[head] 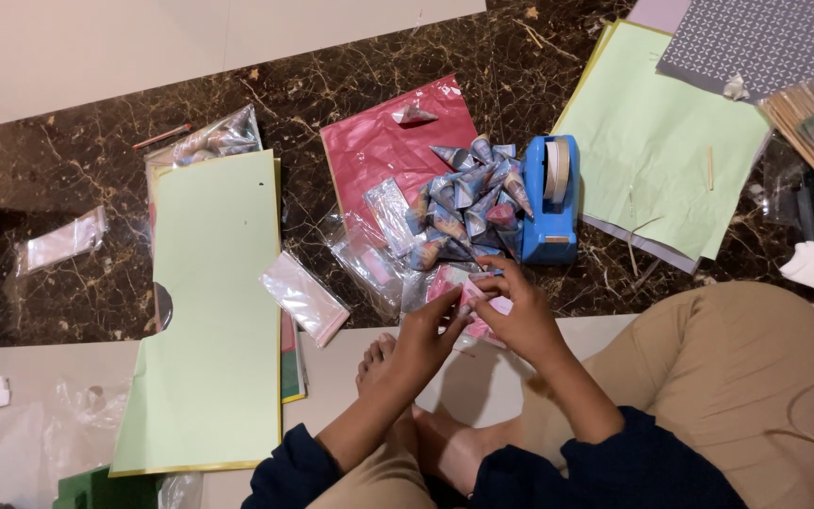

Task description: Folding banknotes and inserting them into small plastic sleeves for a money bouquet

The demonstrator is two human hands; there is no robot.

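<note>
Seated on a dark marble floor, the person works a small pink paper piece between both hands, just in front of their knees. The left hand pinches its near edge with thumb and fingertips closed on it; the right hand curls over the far side, fingers likewise clamped on the paper. The piece looks thin, so a hard tug between the two grips could tear or crease it, and a loose pinch could let a half-formed fold spring open. Just beyond the hands lies a heap of small patterned paper cones, partly on a red sheet; a stray elbow or sleeve could scatter them. A blue tape dispenser stands touching the heap's right side. Clear plastic sleeves lie nearby; what they hold is hard to tell. Two pale green sheets flank the scene.
</note>
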